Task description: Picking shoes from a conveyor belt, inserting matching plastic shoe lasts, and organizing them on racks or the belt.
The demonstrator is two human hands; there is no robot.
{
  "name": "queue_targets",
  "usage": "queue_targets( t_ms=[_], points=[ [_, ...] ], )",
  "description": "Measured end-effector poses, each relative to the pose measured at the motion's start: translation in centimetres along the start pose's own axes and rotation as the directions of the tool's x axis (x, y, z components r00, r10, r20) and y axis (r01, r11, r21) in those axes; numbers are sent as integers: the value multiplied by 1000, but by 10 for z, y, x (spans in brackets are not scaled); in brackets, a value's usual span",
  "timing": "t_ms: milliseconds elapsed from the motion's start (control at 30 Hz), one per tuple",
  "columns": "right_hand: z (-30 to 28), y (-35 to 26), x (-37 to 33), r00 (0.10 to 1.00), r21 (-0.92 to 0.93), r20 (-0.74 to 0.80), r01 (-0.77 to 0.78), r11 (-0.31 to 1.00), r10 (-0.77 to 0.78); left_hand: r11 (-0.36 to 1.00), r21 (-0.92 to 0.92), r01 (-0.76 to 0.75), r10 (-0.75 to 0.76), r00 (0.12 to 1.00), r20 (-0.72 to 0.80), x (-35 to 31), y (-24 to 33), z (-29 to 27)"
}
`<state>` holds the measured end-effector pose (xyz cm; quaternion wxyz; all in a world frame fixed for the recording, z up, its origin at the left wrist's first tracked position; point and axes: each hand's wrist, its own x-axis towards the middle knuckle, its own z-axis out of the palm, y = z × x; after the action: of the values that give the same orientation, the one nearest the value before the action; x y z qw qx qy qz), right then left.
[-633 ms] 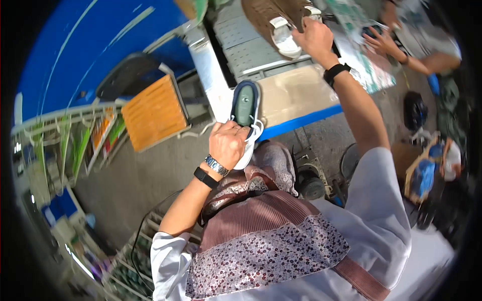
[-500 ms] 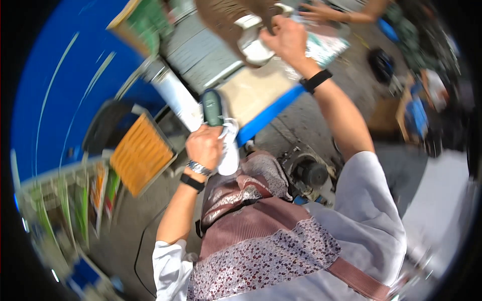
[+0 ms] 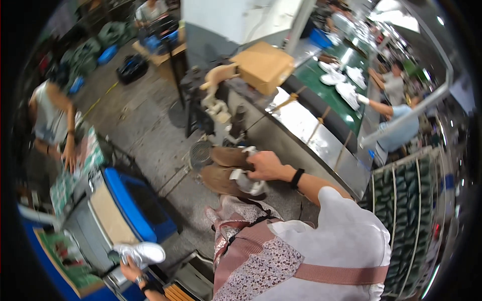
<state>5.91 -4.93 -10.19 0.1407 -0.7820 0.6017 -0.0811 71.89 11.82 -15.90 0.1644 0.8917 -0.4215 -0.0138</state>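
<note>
My right hand (image 3: 270, 166) is closed on the white parts of a pair of brown shoes (image 3: 221, 181), which hang side by side over the floor in front of my apron. At the lower left, my left hand (image 3: 131, 271) grips a white sneaker (image 3: 146, 254) by one end. A dark green insole (image 3: 114, 257) shows beside the fingers of that hand, partly hidden. The sneaker is close to the near side of a grey and blue machine (image 3: 131, 205) with a beige top panel.
A conveyor with a green belt (image 3: 346, 95) carries several white shoes at the upper right, with co-workers beside it. A cardboard box (image 3: 263, 66) stands at its near end. A rack of dark green items (image 3: 401, 215) is at right. Another person (image 3: 52, 115) works at left.
The view has turned to the right. My right hand has carried the brown shoes away from the machine and over the floor. My left hand still holds the white sneaker.
</note>
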Motion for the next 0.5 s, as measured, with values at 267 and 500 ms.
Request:
queue_targets(
  t_ms=[267, 500],
  points=[
    [-110, 256, -148, 820, -67, -183, -560, 826, 542, 923, 265, -279, 219, 947, 233, -113, 112, 4],
    [-217, 500, -106, 797, -226, -353, -581, 782, 490, 923, -240, -300, 350, 914, 206, -215, 274, 108]
  ],
)
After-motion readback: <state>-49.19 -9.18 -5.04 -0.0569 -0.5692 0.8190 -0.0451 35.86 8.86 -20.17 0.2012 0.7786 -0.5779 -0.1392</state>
